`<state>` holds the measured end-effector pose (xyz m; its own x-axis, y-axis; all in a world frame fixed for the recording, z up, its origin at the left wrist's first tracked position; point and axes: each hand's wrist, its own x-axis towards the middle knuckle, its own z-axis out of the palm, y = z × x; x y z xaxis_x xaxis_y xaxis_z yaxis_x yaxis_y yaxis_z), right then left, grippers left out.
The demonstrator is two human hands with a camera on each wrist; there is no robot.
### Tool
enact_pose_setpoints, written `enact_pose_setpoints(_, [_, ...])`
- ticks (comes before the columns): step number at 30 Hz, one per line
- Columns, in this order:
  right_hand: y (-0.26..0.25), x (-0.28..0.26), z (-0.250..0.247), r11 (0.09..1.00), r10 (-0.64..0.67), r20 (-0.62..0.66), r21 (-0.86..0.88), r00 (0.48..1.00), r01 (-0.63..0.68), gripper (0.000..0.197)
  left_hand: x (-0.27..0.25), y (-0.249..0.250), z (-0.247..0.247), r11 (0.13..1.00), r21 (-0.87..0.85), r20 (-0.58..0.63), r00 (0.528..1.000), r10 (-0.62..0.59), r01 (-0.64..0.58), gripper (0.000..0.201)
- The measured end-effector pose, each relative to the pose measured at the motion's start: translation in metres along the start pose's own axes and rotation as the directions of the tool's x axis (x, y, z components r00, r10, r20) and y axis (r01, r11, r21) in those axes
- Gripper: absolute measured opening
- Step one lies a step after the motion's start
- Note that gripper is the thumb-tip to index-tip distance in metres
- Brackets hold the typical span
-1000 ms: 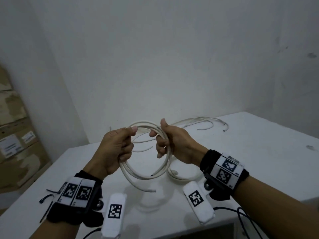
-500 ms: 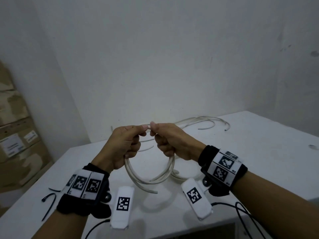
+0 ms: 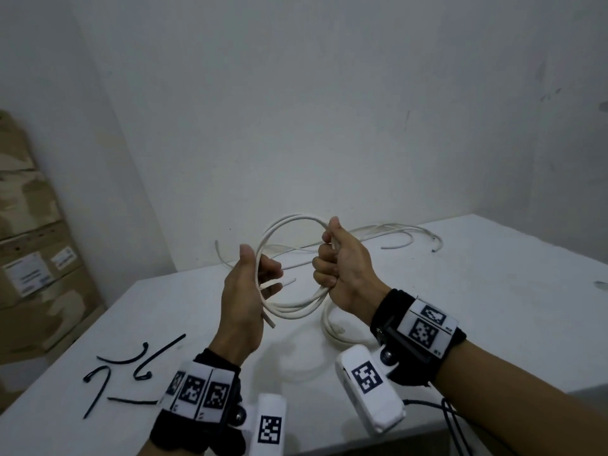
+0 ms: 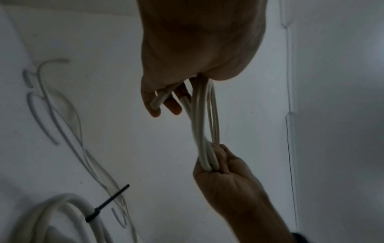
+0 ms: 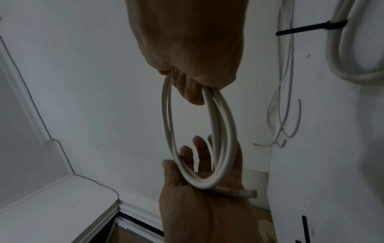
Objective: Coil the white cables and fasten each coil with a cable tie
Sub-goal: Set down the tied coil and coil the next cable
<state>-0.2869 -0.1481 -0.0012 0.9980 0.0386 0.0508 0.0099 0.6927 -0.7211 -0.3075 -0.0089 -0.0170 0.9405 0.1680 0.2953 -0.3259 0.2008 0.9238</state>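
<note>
Your right hand [image 3: 342, 268] has its grip clamped around the white cable coil [image 3: 296, 307], held in the air above the bench [image 3: 493, 307]. Your left hand [image 3: 245, 291] lies mostly open, the loops resting across its palm and a cut end [image 5: 249, 194] poking past it. Tuck that end in line with the loops and square them into one bundle before you let go. Then reach for a black cable tie [image 3: 144, 357] at bench left; one tied coil [image 4: 68, 213] already lies there.
</note>
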Motion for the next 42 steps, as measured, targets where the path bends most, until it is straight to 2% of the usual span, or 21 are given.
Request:
enact_pose_setpoints(3, [-0.006, 0.001, 0.000, 0.999, -0.026, -0.021, 0.032, 0.999, 0.026, 0.035, -0.002, -0.007, 0.000, 0.987, 0.158, -0.047, 0.998, 0.048, -0.040, 0.052])
enact_pose_setpoints(8, [0.002, -0.004, 0.005, 0.996, -0.055, -0.079, 0.062, 0.995, 0.060, 0.036, -0.014, -0.010, 0.017, 0.992, -0.092, -0.114, 0.989, -0.098, 0.088, 0.046])
enact_pose_setpoints(11, [0.014, -0.008, 0.007, 0.997, 0.010, -0.064, 0.071, 0.998, -0.006, 0.037, -0.009, -0.006, 0.022, 0.989, -0.135, -0.232, 0.968, -0.094, 0.063, 0.044])
enact_pose_setpoints(13, [0.021, -0.012, 0.004, 0.996, 0.077, -0.021, -0.036, 0.997, -0.077, 0.035, -0.001, 0.000, 0.017, 0.987, -0.152, -0.269, 0.959, -0.093, 0.053, 0.043])
enact_pose_setpoints(14, [0.021, -0.013, 0.001, 0.982, 0.097, -0.023, -0.163, 0.995, -0.099, 0.032, 0.003, 0.004, 0.012, 0.987, -0.147, -0.253, 0.963, -0.095, 0.059, 0.043])
enact_pose_setpoints(15, [0.017, -0.014, -0.002, 0.943, 0.087, -0.035, -0.320, 0.996, -0.093, 0.027, 0.007, 0.009, 0.006, 0.989, -0.125, -0.216, 0.971, -0.099, 0.073, 0.046])
enact_pose_setpoints(17, [0.001, -0.014, -0.010, 0.792, -0.065, -0.019, -0.609, 0.998, 0.040, 0.014, 0.014, 0.016, -0.007, 0.994, 0.006, -0.094, 0.990, -0.104, 0.105, 0.054])
enact_pose_setpoints(18, [-0.008, -0.013, -0.013, 0.670, -0.179, 0.034, -0.728, 0.983, 0.147, 0.018, 0.015, 0.019, -0.013, 0.987, 0.116, -0.018, 0.993, -0.114, 0.115, 0.058])
enact_pose_setpoints(19, [-0.017, -0.013, -0.015, 0.506, -0.280, 0.142, -0.819, 0.949, 0.272, 0.031, 0.016, 0.022, -0.017, 0.965, 0.235, 0.057, 0.990, -0.132, 0.115, 0.063])
enact_pose_setpoints(20, [-0.024, -0.014, -0.014, 0.323, -0.323, 0.295, -0.859, 0.899, 0.397, 0.041, 0.016, 0.024, -0.019, 0.935, 0.338, 0.124, 0.980, -0.158, 0.108, 0.068])
enact_pose_setpoints(21, [-0.027, -0.017, -0.010, 0.160, -0.293, 0.440, -0.852, 0.849, 0.498, 0.046, 0.014, 0.026, -0.020, 0.905, 0.413, 0.180, 0.966, -0.188, 0.100, 0.071])
enact_pose_setpoints(22, [-0.028, -0.018, -0.005, 0.054, -0.205, 0.550, -0.820, 0.810, 0.570, 0.047, 0.012, 0.028, -0.019, 0.883, 0.459, 0.222, 0.950, -0.221, 0.098, 0.071])
enact_pose_setpoints(23, [-0.026, -0.020, 0.000, 0.003, -0.091, 0.609, -0.791, 0.788, 0.612, 0.046, 0.010, 0.030, -0.017, 0.870, 0.481, 0.249, 0.934, -0.254, 0.108, 0.070])
enact_pose_setpoints(25, [-0.015, -0.020, 0.004, 0.008, 0.096, 0.635, -0.770, 0.766, 0.638, 0.041, 0.007, 0.032, -0.012, 0.860, 0.479, 0.259, 0.909, -0.328, 0.174, 0.067])
enact_pose_setpoints(26, [-0.008, -0.019, 0.004, 0.005, 0.112, 0.643, -0.763, 0.758, 0.646, 0.039, 0.006, 0.032, -0.010, 0.853, 0.472, 0.251, 0.894, -0.372, 0.222, 0.069])
enact_pose_setpoints(29, [0.011, -0.016, -0.001, -0.094, 0.024, 0.682, -0.726, 0.731, 0.681, 0.040, 0.006, 0.032, -0.006, 0.821, 0.488, 0.222, 0.868, -0.445, 0.296, 0.086])
enact_pose_setpoints(32, [0.021, -0.017, -0.002, -0.142, 0.012, 0.714, -0.692, 0.700, 0.708, 0.038, 0.010, 0.032, -0.007, 0.867, 0.420, 0.209, 0.901, -0.380, 0.268, 0.095])
enact_pose_setpoints(35, [0.025, -0.019, 0.000, -0.181, -0.004, 0.729, -0.674, 0.684, 0.717, 0.033, 0.013, 0.032, -0.006, 0.876, 0.406, 0.193, 0.912, -0.362, 0.262, 0.103])
enact_pose_setpoints(37, [0.027, -0.020, 0.001, -0.226, -0.041, 0.734, -0.668, 0.678, 0.709, 0.033, 0.012, 0.032, -0.005, 0.873, 0.424, 0.165, 0.927, -0.336, 0.241, 0.103])
enact_pose_setpoints(42, [0.031, -0.017, -0.001, -0.342, -0.048, 0.766, -0.616, 0.642, 0.710, 0.030, 0.011, 0.032, -0.006, 0.869, 0.435, 0.133, 0.938, -0.319, 0.234, 0.084])
